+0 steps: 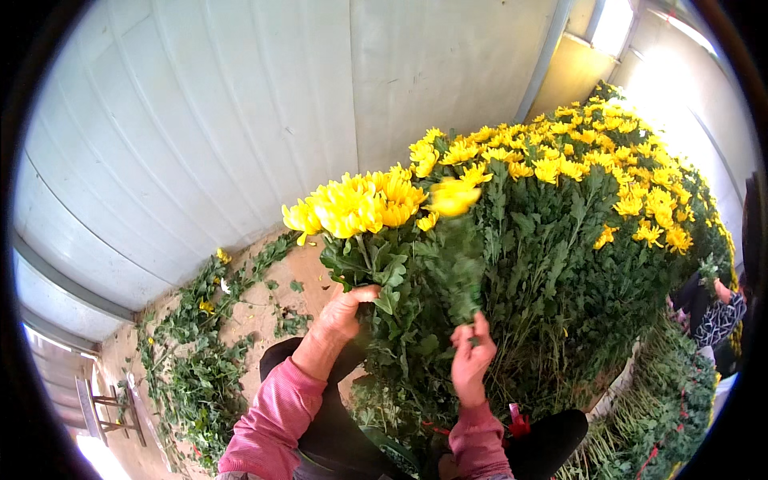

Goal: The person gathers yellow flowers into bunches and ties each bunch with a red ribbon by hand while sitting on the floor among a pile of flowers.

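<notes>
My left hand (pixel 341 318) is closed around the leafy stems of a bunch of yellow chrysanthemums (pixel 360 204), whose full heads crowd together above the fist. Just to the right, my right hand (pixel 473 354) pinches the lower stem of one yellow chrysanthemum (pixel 454 197). That flower and its leaves are blurred by motion, and it stands roughly upright. Beyond both hands rises a large heap of cut yellow chrysanthemums (pixel 540 240), heads towards the wall and stems towards me. The lower ends of the bunch in my left hand are hidden among leaves.
Stripped leaves and stems (pixel 192 384) litter the floor on the left, near a wooden stool (pixel 108 408). A pale panel wall (pixel 240 120) stands behind the flowers. More stems (pixel 648 396), with red ties, lie at lower right. Another person's patterned sleeve (pixel 717 321) shows at far right.
</notes>
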